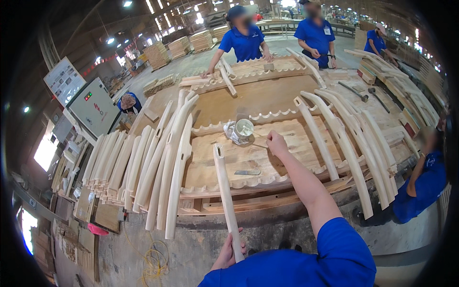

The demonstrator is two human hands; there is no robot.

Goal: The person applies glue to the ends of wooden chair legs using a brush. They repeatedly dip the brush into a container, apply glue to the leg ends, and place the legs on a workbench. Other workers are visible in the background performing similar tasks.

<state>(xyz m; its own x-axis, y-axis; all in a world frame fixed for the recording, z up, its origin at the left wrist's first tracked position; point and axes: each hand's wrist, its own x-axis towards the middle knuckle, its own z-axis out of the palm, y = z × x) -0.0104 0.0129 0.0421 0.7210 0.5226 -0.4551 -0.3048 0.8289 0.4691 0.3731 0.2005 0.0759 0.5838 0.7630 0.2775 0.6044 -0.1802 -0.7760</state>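
Gripping the near end of a long curved wooden piece in the left hand, fingers wrapped around it close to the body. Running away from that hand, long axis nearly straight ahead with a slight lean to the left, far notched end lying up on the desk and pointing toward the middle of the work surface. Reaching forward with the right hand, fingers pinched narrow around a thin stick or brush, tip aimed left toward a small white cup just beyond it. Sitting beside that cup, a crumpled grey rag. Lying between the two hands, just right of the wooden piece, a flat metal scraper on a board with scalloped edges.

Crowding the left of the left hand, a fanned row of similar curved pieces, some overhanging the desk edge. Fanning out to the right of the right hand, another group of curved pieces, well apart from the held one. Standing at the far side of the desk, two people in blue shirts; leaning in at the right edge, another person in blue.
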